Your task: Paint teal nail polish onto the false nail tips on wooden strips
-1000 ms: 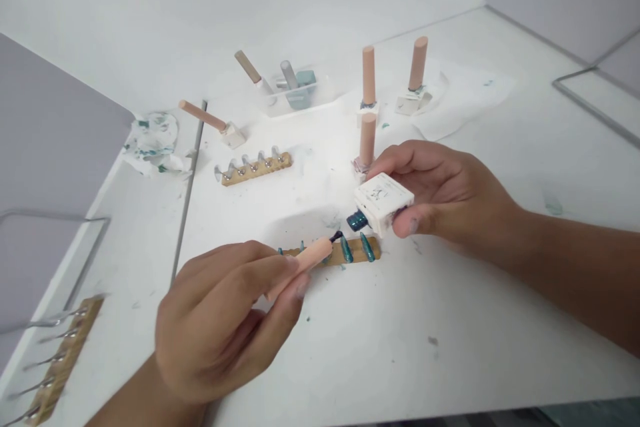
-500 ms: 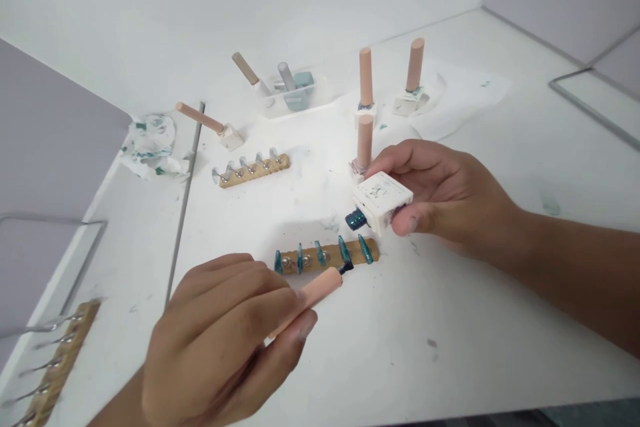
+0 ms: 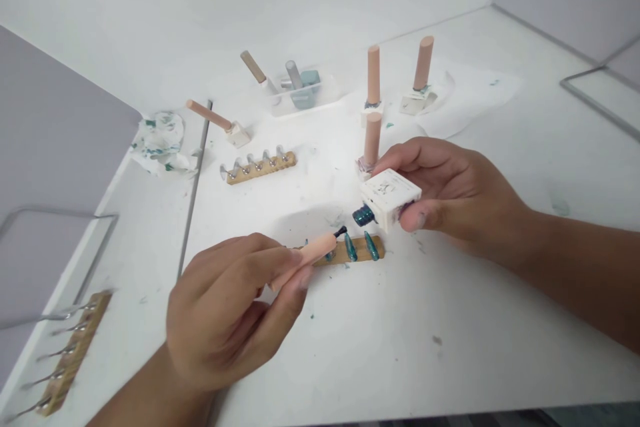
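Nail polish work is seen at a white table: a brush with a peach-coloured handle is pinched between the thumb and fingers of the left hand, near the front left of the scene. The dark tip of the brush is held just over a wooden strip that carries teal-painted nail tips; whether the tip touches one of them cannot be told.

A square white polish bottle is gripped in the right hand, tilted on its side with its teal-smeared open neck turned left towards the brush. The bottle is held above the table, just beyond the right end of the strip. Both hands are closed on what they hold and are kept apart, with the strip lying between them.

Farther back, a second wooden strip with unpainted clear tips is seen left of centre. Three closed bottles with upright peach caps are stood behind the right hand, one of them right at its fingertips. Another capped bottle is laid on its side at the far left, near a crumpled, teal-stained tissue. A small clear tray with further items is placed at the far centre. A third strip is seen at the near left edge. Teal specks are scattered over the table.
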Motion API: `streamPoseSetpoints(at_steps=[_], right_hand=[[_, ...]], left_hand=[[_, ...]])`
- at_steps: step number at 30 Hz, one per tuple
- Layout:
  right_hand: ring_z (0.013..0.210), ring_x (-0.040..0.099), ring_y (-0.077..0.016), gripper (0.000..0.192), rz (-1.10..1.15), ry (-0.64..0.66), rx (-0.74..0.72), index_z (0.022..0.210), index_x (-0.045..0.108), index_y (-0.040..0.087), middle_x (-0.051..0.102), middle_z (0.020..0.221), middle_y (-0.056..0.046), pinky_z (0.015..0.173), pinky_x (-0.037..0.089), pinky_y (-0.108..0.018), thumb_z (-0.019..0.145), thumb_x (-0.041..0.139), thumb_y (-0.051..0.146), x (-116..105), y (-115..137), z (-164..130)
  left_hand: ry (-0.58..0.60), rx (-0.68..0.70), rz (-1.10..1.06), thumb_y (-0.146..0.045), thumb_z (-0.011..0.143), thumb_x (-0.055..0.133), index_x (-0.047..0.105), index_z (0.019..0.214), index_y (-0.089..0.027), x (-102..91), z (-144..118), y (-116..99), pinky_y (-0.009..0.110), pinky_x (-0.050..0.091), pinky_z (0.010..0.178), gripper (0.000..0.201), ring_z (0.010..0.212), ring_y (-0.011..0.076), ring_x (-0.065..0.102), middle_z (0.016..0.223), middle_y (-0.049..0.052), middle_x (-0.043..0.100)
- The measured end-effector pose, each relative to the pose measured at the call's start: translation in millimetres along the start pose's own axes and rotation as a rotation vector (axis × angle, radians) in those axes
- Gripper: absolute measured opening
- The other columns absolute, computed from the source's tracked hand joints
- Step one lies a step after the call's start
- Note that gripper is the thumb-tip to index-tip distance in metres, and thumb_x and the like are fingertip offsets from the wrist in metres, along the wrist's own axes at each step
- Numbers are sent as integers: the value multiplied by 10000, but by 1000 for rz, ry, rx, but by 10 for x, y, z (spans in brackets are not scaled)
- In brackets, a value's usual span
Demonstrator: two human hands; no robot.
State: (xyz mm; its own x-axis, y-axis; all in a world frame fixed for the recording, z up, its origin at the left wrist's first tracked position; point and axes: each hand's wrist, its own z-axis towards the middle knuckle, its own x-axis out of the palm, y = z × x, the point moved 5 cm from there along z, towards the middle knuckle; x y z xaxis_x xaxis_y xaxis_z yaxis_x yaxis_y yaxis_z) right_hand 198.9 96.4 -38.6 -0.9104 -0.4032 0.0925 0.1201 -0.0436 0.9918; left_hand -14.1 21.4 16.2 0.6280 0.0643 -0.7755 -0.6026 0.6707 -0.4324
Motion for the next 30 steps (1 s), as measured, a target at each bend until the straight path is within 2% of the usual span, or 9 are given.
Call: streamPoseSetpoints(at_steps=[6, 11, 13, 18, 22, 25, 29, 30], right_hand=[[952, 613, -243, 297, 12, -8, 1, 856, 702, 317, 679, 974, -20, 821, 514, -411, 641, 885, 409, 4, 9, -3], [902, 608, -233, 299, 7, 6, 9, 874, 703, 333, 671, 995, -20, 772, 522, -406, 649, 877, 426, 12, -9, -2], [897, 607, -231, 295, 8, 8, 6, 872, 700, 334, 672, 992, -18, 774, 522, -406, 652, 874, 428, 15, -9, -1], [944, 611, -246, 316, -9, -26, 10, 858, 705, 330, 667, 922, -20, 821, 519, -414, 625, 890, 437, 1, -3, -2], [975, 611, -256, 339, -1, -25, 8, 865, 710, 324, 668, 931, -24, 840, 523, -419, 610, 895, 449, -7, -9, 1], [977, 611, -254, 347, 8, -18, -4, 877, 712, 314, 668, 944, -27, 833, 522, -414, 614, 892, 450, -10, -13, 2], [893, 606, -223, 334, 9, 1, -12, 902, 709, 316, 664, 942, -21, 807, 516, -400, 643, 880, 438, -3, -17, 2], [871, 604, -217, 334, 9, 7, -11, 908, 708, 317, 664, 945, -21, 788, 515, -395, 647, 877, 441, 0, -20, 3]], left_hand=[[29, 67, 36, -24, 843, 610, 581, 945, -143, 15, 25, -68, 216, 420, 459, 160, 508, 82, 526, 646, -21, 604], [-53, 21, 72, -40, 829, 654, 600, 932, -130, -5, 30, -44, 206, 366, 425, 147, 497, 73, 479, 606, -30, 562], [-49, 10, 60, -35, 831, 646, 597, 943, -127, -8, 27, -36, 208, 358, 425, 153, 495, 73, 472, 603, -29, 557], [35, 92, 63, -11, 820, 632, 583, 925, -133, -3, 60, -86, 226, 394, 450, 169, 495, 82, 509, 615, -29, 570], [134, 146, 37, -19, 813, 630, 583, 896, -130, -1, 76, -90, 243, 373, 439, 146, 473, 90, 493, 583, -37, 529], [199, 178, 14, -5, 803, 625, 584, 932, -129, -38, 80, -93, 248, 375, 442, 184, 479, 95, 494, 580, -30, 548], [224, 168, 38, -5, 805, 609, 586, 927, -152, -79, 79, -101, 229, 395, 434, 192, 475, 86, 503, 585, -39, 566], [201, 148, 49, -17, 815, 603, 588, 908, -160, -77, 76, -97, 222, 387, 425, 170, 466, 80, 495, 579, -45, 555]])
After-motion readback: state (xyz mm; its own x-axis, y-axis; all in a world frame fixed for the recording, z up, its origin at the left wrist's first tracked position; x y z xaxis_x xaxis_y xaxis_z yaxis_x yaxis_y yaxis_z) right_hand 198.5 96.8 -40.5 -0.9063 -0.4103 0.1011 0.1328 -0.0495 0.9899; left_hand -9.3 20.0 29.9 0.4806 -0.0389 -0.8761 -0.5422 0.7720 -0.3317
